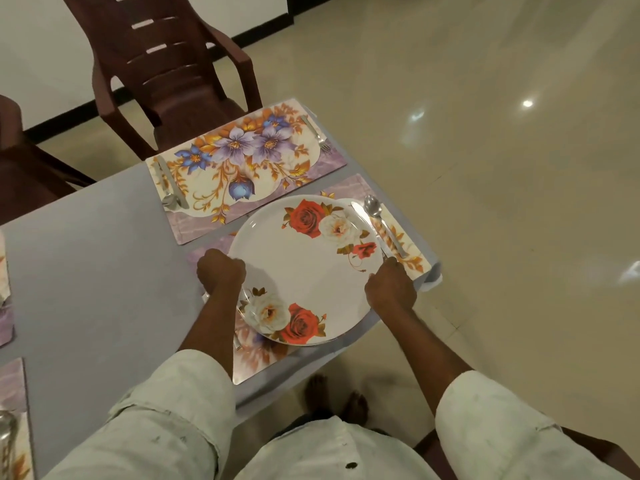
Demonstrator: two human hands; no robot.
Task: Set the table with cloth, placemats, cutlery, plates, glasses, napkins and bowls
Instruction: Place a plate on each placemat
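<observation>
Gripping the plate (304, 265), left hand (220, 268) and right hand (391, 285) flank its rim.

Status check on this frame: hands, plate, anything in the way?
Left hand and right hand both gripping rose plate at its rim. Plate over near placemat. Knife partly under plate edge; spoon clear.

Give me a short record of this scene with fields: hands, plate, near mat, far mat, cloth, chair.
hands: left hand and right hand both grip the plate rim
plate: white, rose print, over the near mat
near mat: floral, knife and spoon at its right, partly covered by plate
far mat: floral, fork on one end, knife and spoon on the other, no plate
cloth: grey, covers table
chair: brown plastic, behind far mat
</observation>
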